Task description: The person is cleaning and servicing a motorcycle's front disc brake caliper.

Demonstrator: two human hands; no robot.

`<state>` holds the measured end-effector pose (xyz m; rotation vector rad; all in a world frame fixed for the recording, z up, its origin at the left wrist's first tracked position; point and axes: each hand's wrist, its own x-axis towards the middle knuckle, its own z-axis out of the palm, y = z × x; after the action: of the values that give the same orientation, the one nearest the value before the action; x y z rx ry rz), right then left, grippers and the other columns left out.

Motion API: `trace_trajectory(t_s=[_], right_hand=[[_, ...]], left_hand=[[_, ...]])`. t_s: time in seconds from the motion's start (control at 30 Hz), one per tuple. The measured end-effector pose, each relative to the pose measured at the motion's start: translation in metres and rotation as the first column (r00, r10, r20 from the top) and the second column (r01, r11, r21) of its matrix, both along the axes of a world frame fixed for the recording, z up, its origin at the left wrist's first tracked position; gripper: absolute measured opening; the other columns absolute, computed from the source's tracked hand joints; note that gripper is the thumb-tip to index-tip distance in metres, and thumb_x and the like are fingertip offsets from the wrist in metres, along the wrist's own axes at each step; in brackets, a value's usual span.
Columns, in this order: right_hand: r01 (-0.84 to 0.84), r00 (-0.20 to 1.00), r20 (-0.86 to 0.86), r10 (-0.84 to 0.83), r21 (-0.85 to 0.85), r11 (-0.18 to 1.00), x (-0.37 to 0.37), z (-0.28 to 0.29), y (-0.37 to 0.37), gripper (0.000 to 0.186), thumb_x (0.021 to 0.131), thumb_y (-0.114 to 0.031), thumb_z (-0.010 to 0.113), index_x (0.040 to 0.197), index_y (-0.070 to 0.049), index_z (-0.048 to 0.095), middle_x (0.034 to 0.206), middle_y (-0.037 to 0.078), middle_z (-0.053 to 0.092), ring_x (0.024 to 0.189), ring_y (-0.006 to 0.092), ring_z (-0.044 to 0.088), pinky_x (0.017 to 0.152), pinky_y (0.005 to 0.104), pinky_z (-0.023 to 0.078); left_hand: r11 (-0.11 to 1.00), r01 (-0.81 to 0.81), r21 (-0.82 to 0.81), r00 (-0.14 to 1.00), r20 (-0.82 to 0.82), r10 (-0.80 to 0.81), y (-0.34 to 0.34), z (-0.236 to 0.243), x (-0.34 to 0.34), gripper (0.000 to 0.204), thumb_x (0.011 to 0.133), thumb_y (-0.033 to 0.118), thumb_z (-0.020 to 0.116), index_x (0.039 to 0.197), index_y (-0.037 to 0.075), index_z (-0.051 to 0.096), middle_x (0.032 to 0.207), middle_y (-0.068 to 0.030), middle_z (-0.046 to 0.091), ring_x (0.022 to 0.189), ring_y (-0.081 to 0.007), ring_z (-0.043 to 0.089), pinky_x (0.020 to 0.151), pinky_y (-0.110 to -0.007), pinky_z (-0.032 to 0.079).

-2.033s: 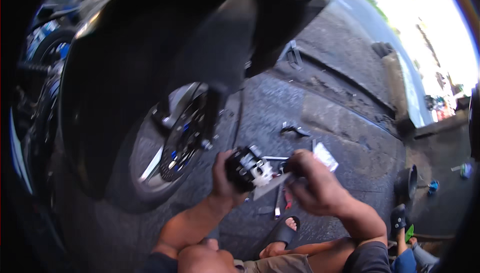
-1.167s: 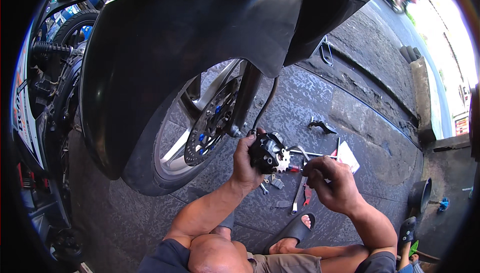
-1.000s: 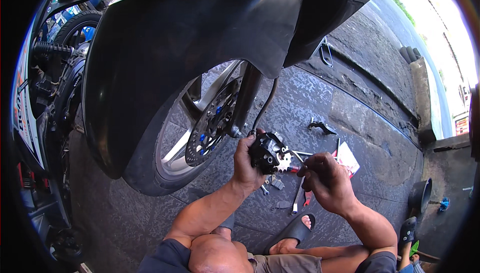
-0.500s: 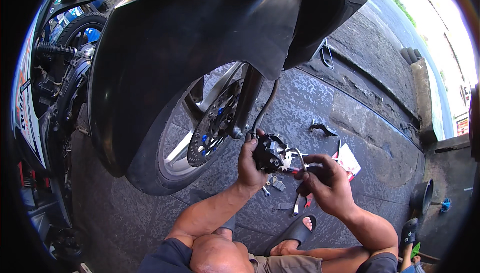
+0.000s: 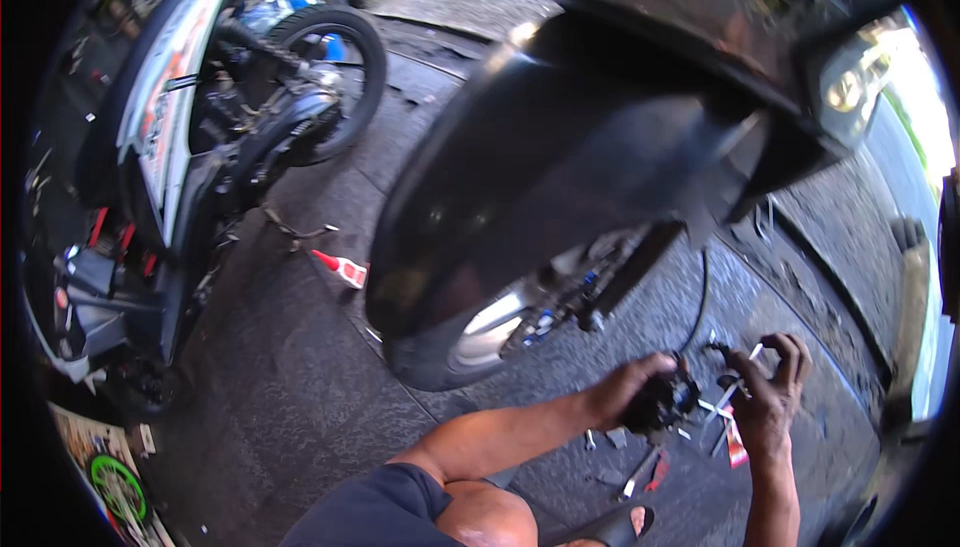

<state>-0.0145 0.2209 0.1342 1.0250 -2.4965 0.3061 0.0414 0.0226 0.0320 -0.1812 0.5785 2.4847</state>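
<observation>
Two bikes here: black one [image 5: 560, 177] up close, another [image 5: 200, 137] behind it. Two hands [image 5: 625, 392] [image 5: 770, 397], one caliper [image 5: 662, 402], one red-and-white tube [image 5: 343, 268], a few loose tools [image 5: 640, 472] on the ground.

The ground [image 5: 300, 387] is dark grey and rough, with cracks in it; a second motorbike [image 5: 200, 127] stands at the back on the left; a small red and white tube [image 5: 340, 269] lies on the ground near it; bright sun shines in on the right; a long stone kerb [image 5: 910, 277] runs along that side.
</observation>
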Motion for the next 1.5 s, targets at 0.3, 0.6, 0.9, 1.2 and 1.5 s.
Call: trace_trajectory(t_s=[0.3,0.6,0.9,1.2,1.5], right_hand=[[-0.378,0.32,0.912,0.256,-0.125,0.917,0.049,0.001,0.001,0.026,0.082,-0.004,0.059,0.102,-0.008,0.075,0.096,0.018,0.072,0.091,0.0307,0.071,0.077,0.0408,0.054],[0.274,0.485,0.817,0.311,-0.48,0.834,0.044,-0.027,0.004,0.025,0.079,0.004,0.054,0.102,-0.002,0.062,0.089,0.009,0.068,0.084,0.017,0.064,0.076,0.0295,0.05],[0.301,0.657,0.752,0.044,-0.316,0.9,0.045,-0.034,-0.026,0.024,0.087,-0.014,0.071,0.104,-0.001,0.06,0.095,0.013,0.055,0.081,0.025,0.057,0.072,0.038,0.048],[-0.001,0.947,0.321,0.031,-0.093,0.996,0.024,-0.032,0.01,0.019,0.09,-0.023,0.067,0.084,-0.005,0.063,0.097,0.012,0.06,0.093,0.0335,0.056,0.08,0.0457,0.041],[0.485,0.219,0.962,0.161,-0.25,0.838,0.037,-0.053,-0.006,0.035,0.104,-0.028,0.05,0.09,0.002,0.058,0.067,0.008,0.056,0.06,0.0183,0.057,0.057,0.0384,0.046]], left_hand=[[0.851,-0.246,-0.463,0.969,-0.143,0.202,0.011,-0.045,-0.016,0.025,0.099,0.036,0.051,0.099,0.012,0.057,0.08,0.0026,0.058,0.067,-0.0066,0.058,0.06,-0.024,0.049],[0.95,-0.105,-0.294,0.994,-0.05,0.094,0.004,-0.039,-0.007,0.028,0.1,0.039,0.05,0.104,0.013,0.059,0.081,0.0031,0.061,0.065,-0.005,0.06,0.056,-0.022,0.053],[0.949,-0.201,-0.241,0.975,0.042,0.218,-0.022,-0.014,0.003,0.031,0.096,0.037,0.047,0.113,0.012,0.056,0.095,-0.0106,0.067,0.07,-0.0209,0.069,0.046,-0.03,0.055],[0.983,-0.106,-0.15,0.989,0.09,0.12,-0.009,-0.017,-0.004,0.04,0.095,0.041,0.048,0.119,0.01,0.054,0.102,-0.0141,0.068,0.075,-0.0241,0.072,0.05,-0.034,0.062],[0.982,-0.121,-0.143,0.99,0.057,0.13,-0.013,-0.02,-0.002,0.04,0.094,0.04,0.048,0.118,0.009,0.055,0.103,-0.0138,0.068,0.079,-0.0236,0.072,0.058,-0.037,0.063]])
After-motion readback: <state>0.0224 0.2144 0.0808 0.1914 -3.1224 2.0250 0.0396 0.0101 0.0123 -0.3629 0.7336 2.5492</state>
